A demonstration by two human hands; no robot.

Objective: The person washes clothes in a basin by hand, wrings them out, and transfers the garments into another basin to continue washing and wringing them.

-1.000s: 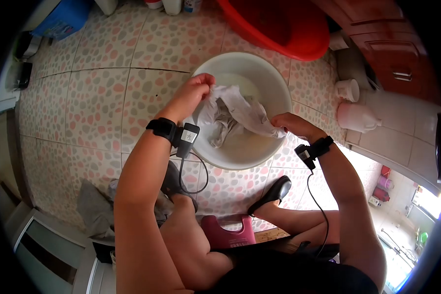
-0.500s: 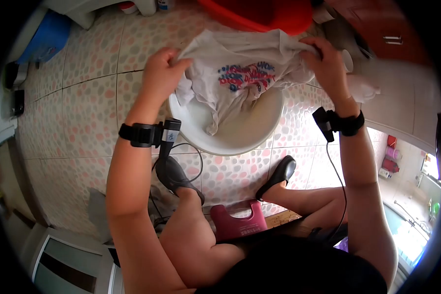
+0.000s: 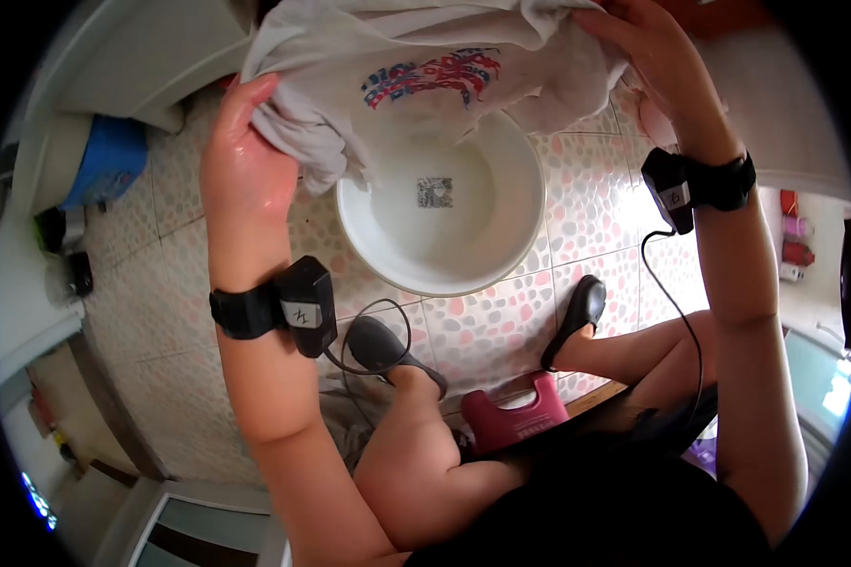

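Note:
A white T-shirt [image 3: 425, 47] with red and blue lettering is stretched out between my two hands at the top of the view. My left hand [image 3: 246, 151] is closed on its left side, the cloth bunching below the thumb. On the other side, my right hand [image 3: 648, 42] grips the shirt's upper right part, partly cut off by the view's edge. Below the shirt stands a white basin [image 3: 444, 260] holding what looks like water, with a dark square pattern on its bottom. The shirt hides the basin's far rim.
Pebble-patterned tiles [image 3: 482, 345] cover the floor. A pink plastic stool [image 3: 515, 420] is beneath me, between my legs. A blue bucket [image 3: 109, 165] stands at the far left. Black devices with cables are strapped to both wrists, the left cable [image 3: 409, 331] looping near my shoe.
Both hands have lifted the T-shirt up and away from me, out of the basin, so the basin's bottom shows. The view has also shifted.

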